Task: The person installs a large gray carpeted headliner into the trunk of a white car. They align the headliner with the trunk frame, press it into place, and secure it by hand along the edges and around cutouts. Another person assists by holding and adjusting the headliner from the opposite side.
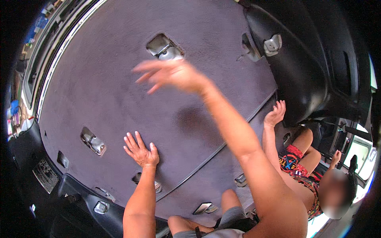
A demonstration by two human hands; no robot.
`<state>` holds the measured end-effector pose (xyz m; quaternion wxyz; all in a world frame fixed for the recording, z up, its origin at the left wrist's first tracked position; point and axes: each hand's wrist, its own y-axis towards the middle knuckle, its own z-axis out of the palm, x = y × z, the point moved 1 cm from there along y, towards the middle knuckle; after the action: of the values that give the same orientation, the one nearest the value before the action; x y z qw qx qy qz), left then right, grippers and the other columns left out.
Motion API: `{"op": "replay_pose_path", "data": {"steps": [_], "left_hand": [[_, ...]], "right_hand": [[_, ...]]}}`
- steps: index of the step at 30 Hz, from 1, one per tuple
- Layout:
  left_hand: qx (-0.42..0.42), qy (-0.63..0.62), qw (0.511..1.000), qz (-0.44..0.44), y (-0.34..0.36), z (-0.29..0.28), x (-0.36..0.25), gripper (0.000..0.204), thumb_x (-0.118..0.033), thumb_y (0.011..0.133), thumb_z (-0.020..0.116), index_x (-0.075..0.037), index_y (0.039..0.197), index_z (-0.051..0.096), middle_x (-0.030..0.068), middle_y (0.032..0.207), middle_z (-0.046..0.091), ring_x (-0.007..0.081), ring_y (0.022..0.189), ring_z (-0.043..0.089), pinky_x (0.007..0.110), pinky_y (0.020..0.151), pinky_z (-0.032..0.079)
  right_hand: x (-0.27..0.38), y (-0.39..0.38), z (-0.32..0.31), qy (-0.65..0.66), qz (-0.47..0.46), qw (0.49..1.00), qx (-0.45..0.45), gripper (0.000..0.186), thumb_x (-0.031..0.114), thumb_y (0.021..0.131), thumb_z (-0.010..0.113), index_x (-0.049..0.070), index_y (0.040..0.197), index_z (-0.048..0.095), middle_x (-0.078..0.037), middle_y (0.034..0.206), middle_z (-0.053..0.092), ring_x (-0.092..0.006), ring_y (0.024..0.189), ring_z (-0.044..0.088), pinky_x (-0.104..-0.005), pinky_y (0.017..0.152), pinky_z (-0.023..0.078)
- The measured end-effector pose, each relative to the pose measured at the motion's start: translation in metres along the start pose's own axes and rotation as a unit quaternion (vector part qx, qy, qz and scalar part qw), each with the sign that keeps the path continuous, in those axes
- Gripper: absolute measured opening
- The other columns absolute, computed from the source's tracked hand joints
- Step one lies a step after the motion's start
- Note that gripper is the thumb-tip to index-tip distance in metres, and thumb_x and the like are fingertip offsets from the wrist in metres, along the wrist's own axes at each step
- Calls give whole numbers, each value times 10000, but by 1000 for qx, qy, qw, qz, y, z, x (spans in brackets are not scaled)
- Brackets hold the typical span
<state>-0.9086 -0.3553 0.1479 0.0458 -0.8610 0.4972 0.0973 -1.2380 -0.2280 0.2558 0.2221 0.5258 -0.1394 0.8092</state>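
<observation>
My left hand (141,151) lies flat on the grey-purple carpet (119,99) of a vehicle's floor, fingers spread, holding nothing. A cutout with a metal fitting (157,187) sits close by its wrist. Farther forward, my right hand (171,75) reaches across to the left, blurred by motion. Its fingers are stretched and apart, with nothing in them. Just beyond that hand is a recessed metal anchor (163,46) in a carpet cutout, partly covered by the hand. Whether the right hand touches the carpet, I cannot tell.
More metal anchors (93,141) sit in cutouts around the carpet. A dark seam strip (198,168) crosses it near my knees. Black trim panels (295,59) curve up at the right. Another person's hand (275,114) is at the carpet's right edge. A door sill (65,49) borders the left.
</observation>
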Motion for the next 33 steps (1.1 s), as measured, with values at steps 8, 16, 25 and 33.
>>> {"op": "replay_pose_path", "data": {"steps": [8,16,25,33], "left_hand": [[-1,-2,1000,2,3,-2,-1,852,-418,840,559,-127,1606,327,196,1686,220,401,1565,170,624,1229,90],[-10,-6,1000,7,1,0,0,864,-398,824,580,-126,1605,329,194,1685,220,405,1563,173,621,1231,93],[-6,-14,1000,0,2,-1,-1,862,-411,809,587,-116,1588,364,183,1683,232,393,1566,169,622,1232,87],[-9,-33,999,-2,2,1,-1,851,-420,808,606,-133,1578,386,180,1683,234,391,1564,176,631,1228,95]], "right_hand": [[19,-73,-16,-452,-107,755,-463,153,173,898,773,67,1008,794,-92,945,761,-174,846,708,-329,762,564],[-29,-192,-179,-546,8,582,-603,265,222,813,848,63,1021,803,-85,937,714,-193,780,674,-341,721,533],[-19,-168,-188,-370,18,644,-669,169,177,897,763,9,910,760,-75,837,730,-195,754,674,-348,718,521],[-59,-199,-99,-458,-28,724,-515,114,118,852,819,33,923,794,-68,931,694,-169,896,664,-285,804,519]]}}
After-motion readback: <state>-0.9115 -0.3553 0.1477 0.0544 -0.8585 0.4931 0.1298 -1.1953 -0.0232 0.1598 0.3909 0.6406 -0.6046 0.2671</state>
